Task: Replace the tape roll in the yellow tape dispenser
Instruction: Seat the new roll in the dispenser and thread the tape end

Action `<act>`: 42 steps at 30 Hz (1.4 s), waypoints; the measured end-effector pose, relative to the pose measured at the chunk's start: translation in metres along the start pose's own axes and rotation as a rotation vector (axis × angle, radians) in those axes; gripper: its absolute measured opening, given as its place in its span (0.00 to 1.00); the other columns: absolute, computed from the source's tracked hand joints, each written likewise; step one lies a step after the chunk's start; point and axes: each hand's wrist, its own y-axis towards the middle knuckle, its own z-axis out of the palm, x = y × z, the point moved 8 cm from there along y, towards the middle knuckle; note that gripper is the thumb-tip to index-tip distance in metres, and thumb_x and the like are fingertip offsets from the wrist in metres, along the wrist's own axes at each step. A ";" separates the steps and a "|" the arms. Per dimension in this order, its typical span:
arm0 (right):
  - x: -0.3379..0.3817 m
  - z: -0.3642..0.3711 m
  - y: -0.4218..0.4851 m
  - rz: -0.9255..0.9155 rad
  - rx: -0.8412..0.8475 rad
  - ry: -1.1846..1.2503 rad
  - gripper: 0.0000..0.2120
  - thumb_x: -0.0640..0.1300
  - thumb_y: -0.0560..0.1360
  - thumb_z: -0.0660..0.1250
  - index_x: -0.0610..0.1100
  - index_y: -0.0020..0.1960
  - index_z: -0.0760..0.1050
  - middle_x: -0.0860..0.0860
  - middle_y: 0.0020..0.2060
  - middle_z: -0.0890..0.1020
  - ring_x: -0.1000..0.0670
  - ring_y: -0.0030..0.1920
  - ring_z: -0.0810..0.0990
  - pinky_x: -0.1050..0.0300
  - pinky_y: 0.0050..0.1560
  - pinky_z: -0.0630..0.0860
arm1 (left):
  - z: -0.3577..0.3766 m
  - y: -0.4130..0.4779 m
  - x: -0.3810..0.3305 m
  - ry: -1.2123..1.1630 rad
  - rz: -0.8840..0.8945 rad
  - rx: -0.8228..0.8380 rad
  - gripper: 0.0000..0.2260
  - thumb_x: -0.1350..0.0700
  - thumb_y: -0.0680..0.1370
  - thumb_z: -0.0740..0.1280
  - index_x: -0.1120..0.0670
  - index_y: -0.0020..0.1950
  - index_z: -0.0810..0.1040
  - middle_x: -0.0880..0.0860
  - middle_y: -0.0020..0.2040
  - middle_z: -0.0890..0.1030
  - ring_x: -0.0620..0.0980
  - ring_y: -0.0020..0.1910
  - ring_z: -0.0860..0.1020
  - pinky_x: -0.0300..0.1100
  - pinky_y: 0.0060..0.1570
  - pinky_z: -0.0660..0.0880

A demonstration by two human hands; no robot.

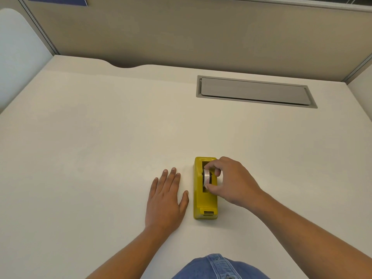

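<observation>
The yellow tape dispenser stands on the white desk, a little right of centre, its cutter end pointing toward me. A clear tape roll sits in the dispenser's slot. My right hand comes in from the right and pinches the roll between thumb and fingers. My left hand lies flat on the desk just left of the dispenser, fingers spread, holding nothing; its thumb is close to the dispenser's side.
A grey cable-tray lid is set into the desk at the back right. Beige partition walls close off the back and sides. My blue denim clothing shows at the bottom edge.
</observation>
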 end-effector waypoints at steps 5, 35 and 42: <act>0.001 -0.002 0.000 0.007 0.016 -0.004 0.17 0.52 0.65 0.75 0.58 0.52 0.77 0.57 0.40 0.75 0.54 0.42 0.76 0.55 0.40 0.76 | 0.002 0.000 0.001 0.003 0.000 0.002 0.27 0.40 0.80 0.49 0.49 0.77 0.58 0.48 0.79 0.58 0.46 0.77 0.50 0.48 0.75 0.47; 0.011 -0.006 -0.016 -0.078 -0.084 -0.040 0.13 0.54 0.71 0.70 0.58 0.55 0.77 0.59 0.44 0.76 0.63 0.38 0.70 0.66 0.40 0.66 | -0.004 -0.001 -0.001 -0.059 -0.006 0.006 0.26 0.41 0.80 0.50 0.49 0.77 0.59 0.48 0.79 0.57 0.46 0.78 0.50 0.49 0.76 0.48; 0.013 -0.010 -0.012 -0.077 -0.090 -0.092 0.10 0.56 0.72 0.68 0.57 0.52 0.80 0.61 0.45 0.78 0.62 0.38 0.70 0.64 0.40 0.68 | -0.032 0.009 -0.023 -0.442 0.071 -0.045 0.26 0.42 0.77 0.61 0.45 0.74 0.64 0.39 0.73 0.64 0.35 0.72 0.55 0.39 0.71 0.56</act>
